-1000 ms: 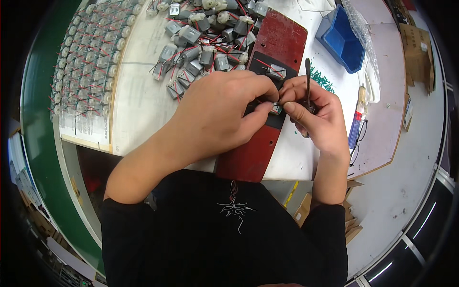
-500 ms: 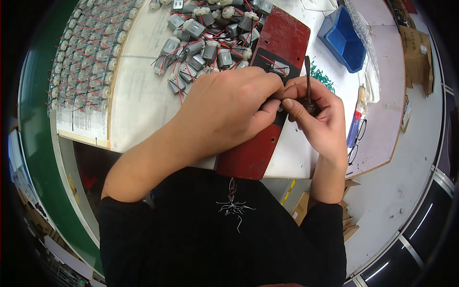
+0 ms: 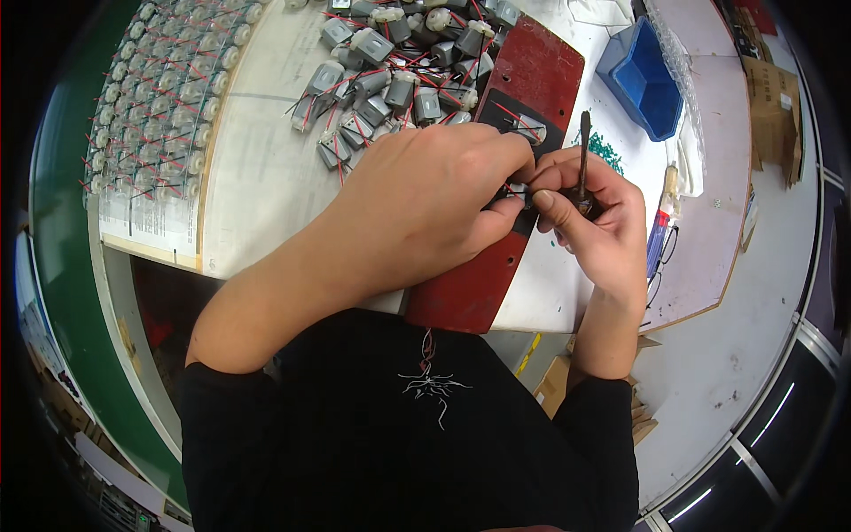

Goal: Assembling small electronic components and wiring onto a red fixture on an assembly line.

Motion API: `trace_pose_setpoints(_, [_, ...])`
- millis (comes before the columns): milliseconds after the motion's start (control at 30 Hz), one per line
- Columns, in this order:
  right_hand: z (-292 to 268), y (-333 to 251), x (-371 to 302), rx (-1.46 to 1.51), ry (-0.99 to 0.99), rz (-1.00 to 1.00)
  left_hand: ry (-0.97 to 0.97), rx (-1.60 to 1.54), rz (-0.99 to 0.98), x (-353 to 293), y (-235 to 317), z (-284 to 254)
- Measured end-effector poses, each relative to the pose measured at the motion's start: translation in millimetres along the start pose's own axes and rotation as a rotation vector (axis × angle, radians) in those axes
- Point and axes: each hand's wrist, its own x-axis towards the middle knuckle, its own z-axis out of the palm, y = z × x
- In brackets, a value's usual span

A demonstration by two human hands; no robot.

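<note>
A small motor (image 3: 517, 191) is pinched between the fingertips of the left hand (image 3: 434, 199) and the right hand (image 3: 594, 217) above the red board (image 3: 496, 266). A thin dark tool (image 3: 584, 151) (held upright) is clamped in the right hand. Left of the board, loose motors (image 3: 390, 80) are piled on the counter (image 3: 257, 177); a blue bin (image 3: 647, 84) is seen to its right.

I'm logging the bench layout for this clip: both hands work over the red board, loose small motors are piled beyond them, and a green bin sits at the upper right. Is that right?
Not quite: the bin is blue, not green, as the head view shows. The rest holds: the left hand and right hand meet over the red board, with the loose small motors piled beyond them.
</note>
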Motion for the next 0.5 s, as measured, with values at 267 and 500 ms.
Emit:
trace_pose_setpoints(267, [5.5,5.0,-2.2,-0.154,0.071,-0.083,0.004,0.005,0.009,-0.5,-1.2,0.5])
trace_pose_setpoints(500, [5.6,-2.5,0.1,-0.05,0.056,0.026,0.056,-0.018,0.028,0.2,1.0,5.0])
